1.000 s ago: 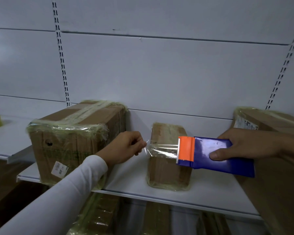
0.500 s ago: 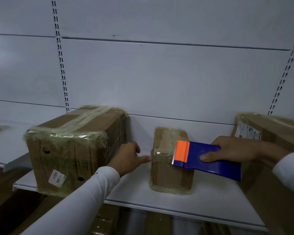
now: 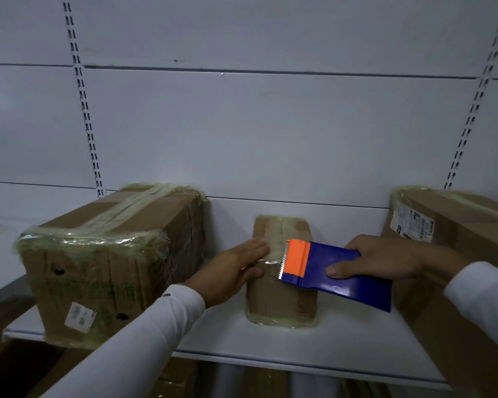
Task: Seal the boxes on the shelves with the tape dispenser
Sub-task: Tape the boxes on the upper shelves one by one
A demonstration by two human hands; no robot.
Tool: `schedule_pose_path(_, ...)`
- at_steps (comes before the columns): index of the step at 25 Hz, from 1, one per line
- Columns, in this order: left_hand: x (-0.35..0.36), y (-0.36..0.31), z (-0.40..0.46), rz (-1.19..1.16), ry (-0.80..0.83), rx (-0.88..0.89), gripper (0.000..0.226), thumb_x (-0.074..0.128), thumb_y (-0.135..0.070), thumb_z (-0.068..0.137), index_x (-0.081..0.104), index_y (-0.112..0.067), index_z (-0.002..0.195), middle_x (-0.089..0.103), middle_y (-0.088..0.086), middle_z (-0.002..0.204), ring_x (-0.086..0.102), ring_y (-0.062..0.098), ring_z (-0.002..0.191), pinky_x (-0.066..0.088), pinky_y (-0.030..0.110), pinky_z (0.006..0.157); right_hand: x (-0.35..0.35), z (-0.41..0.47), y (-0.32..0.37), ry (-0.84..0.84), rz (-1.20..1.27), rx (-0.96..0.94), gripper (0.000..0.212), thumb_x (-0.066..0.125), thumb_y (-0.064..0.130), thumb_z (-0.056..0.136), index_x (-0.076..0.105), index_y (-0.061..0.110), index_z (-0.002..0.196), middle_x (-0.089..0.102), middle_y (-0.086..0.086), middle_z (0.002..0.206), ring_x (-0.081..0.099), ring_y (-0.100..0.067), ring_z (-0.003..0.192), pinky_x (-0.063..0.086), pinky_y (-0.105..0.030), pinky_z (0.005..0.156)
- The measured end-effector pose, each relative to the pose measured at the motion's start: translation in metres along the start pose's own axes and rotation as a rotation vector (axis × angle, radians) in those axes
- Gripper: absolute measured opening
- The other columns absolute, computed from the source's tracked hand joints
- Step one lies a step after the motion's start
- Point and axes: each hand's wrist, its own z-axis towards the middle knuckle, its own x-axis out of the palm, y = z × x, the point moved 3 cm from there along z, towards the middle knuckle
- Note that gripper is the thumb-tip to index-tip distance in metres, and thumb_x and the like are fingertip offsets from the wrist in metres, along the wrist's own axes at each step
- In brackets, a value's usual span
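On white shelf (image 3: 342, 337), small box (image 3: 282, 297); slotted white wall panels behind.

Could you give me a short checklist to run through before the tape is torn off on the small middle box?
1. Left hand flat on the small box, pressing the tape down: ok.
2. Right hand has a firm grip on the blue tape dispenser: ok.
3. Serrated blade at the orange end over the box's top front edge: ok.
4. Tape stuck without wrinkles: cannot tell.
5. Left fingers clear of the teeth: close, cannot tell.
6. Box fully on the shelf: ok.
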Motion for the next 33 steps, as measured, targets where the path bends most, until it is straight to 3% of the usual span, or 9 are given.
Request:
schedule_pose_path(4, -0.008, 0.003, 0.007, 0.029, -0.004, 0.006, 0.052, 0.058, -0.03, 0.093, 0.043, -0.02, 0.142, 0.039, -0.004, 0.149, 0.032, 0.009, 0.138, 0.023, 0.024, 0.116, 0.005, 0.002, 0.0, -0.015, 0.043, -0.035, 0.031, 0.063, 0.048, 0.084, 0.066, 0.018, 0.091, 0.072, 0.008, 0.071, 0.066, -0.003, 0.059, 0.046, -0.015, 0.058)
schedule_pose_path(8, -0.004, -0.004, 0.024, 0.061, 0.211, -0.019, 0.077, 0.057, -0.037, 0.087, 0.018, -0.022, 0.151, 0.017, -0.003, 0.158, 0.015, 0.012, 0.145, 0.017, 0.028, 0.118, 0.006, 0.003, -0.007, -0.024, 0.055, -0.028, 0.025, 0.063, 0.046, 0.088, 0.065, 0.021, 0.088, 0.072, 0.01, 0.069, 0.066, -0.002, 0.059, 0.046, -0.017, 0.06)
schedule_pose_path(13, -0.011, -0.005, 0.022, 0.079, 0.267, -0.037, 0.067, 0.059, -0.03, 0.093, 0.024, -0.02, 0.149, 0.021, -0.001, 0.157, 0.017, 0.014, 0.145, 0.013, 0.026, 0.119, 0.015, 0.002, -0.006, -0.035, 0.12, -0.073, 0.026, 0.065, 0.046, 0.088, 0.067, 0.02, 0.086, 0.072, 0.003, 0.079, 0.065, -0.008, 0.065, 0.047, -0.02, 0.065)
schedule_pose_path(16, -0.028, -0.004, 0.003, 0.143, 0.266, -0.027, 0.067, 0.06, -0.028, 0.091, 0.027, -0.018, 0.149, 0.03, -0.002, 0.153, 0.028, 0.012, 0.14, 0.017, 0.016, 0.112, 0.024, 0.003, 0.008, 0.032, 0.12, -0.122, 0.038, 0.064, 0.053, 0.08, 0.068, 0.016, 0.088, 0.071, -0.001, 0.081, 0.064, -0.011, 0.066, 0.046, -0.022, 0.064)
schedule_pose_path(20, -0.026, 0.002, -0.007, 0.137, 0.274, 0.009, 0.069, 0.044, -0.051, 0.091, 0.023, -0.022, 0.15, 0.026, -0.002, 0.156, 0.023, 0.012, 0.143, 0.026, 0.039, 0.115, 0.036, 0.008, 0.013, 0.041, 0.118, -0.118, 0.056, 0.064, 0.06, 0.073, 0.067, 0.008, 0.095, 0.071, -0.008, 0.083, 0.065, -0.014, 0.07, 0.046, -0.022, 0.066)
schedule_pose_path(23, -0.022, 0.005, -0.007, 0.123, 0.226, 0.019, 0.066, 0.043, -0.049, 0.091, 0.028, -0.023, 0.149, 0.028, -0.002, 0.155, 0.021, 0.013, 0.144, 0.022, 0.041, 0.117, 0.037, 0.009, 0.008, 0.027, 0.097, -0.119, 0.08, 0.064, 0.067, 0.065, 0.064, -0.002, 0.106, 0.07, -0.02, 0.098, 0.065, -0.024, 0.078, 0.046, -0.028, 0.07)
schedule_pose_path(27, -0.026, -0.002, -0.006, 0.054, 0.213, 0.05, 0.057, 0.057, -0.029, 0.092, 0.037, -0.015, 0.144, 0.033, 0.001, 0.151, 0.025, 0.012, 0.14, 0.013, 0.024, 0.118, 0.018, -0.012, 0.004, 0.022, 0.024, -0.12, 0.051, 0.064, 0.059, 0.077, 0.069, 0.01, 0.092, 0.073, -0.013, 0.087, 0.065, -0.016, 0.069, 0.046, -0.02, 0.063)
schedule_pose_path(30, -0.028, -0.004, -0.006, 0.022, 0.207, 0.064, 0.054, 0.06, -0.022, 0.091, 0.042, -0.011, 0.141, 0.036, 0.003, 0.149, 0.026, 0.009, 0.137, 0.006, 0.004, 0.108, -0.01, -0.048, -0.012, 0.0, -0.062, 0.004, 0.059, 0.061, 0.064, 0.079, 0.067, 0.007, 0.093, 0.071, -0.003, 0.074, 0.063, -0.009, 0.059, 0.044, -0.016, 0.055)
schedule_pose_path(33, -0.031, -0.015, -0.002, 0.092, 0.256, 0.028, 0.061, 0.051, -0.038, 0.082, 0.042, -0.018, 0.14, 0.048, 0.004, 0.138, 0.044, 0.021, 0.128, 0.029, 0.02, 0.107, -0.011, -0.055, -0.027, -0.022, -0.095, 0.073, 0.05, 0.059, 0.056, 0.085, 0.065, 0.007, 0.091, 0.069, 0.0, 0.069, 0.061, -0.006, 0.055, 0.043, -0.015, 0.053)
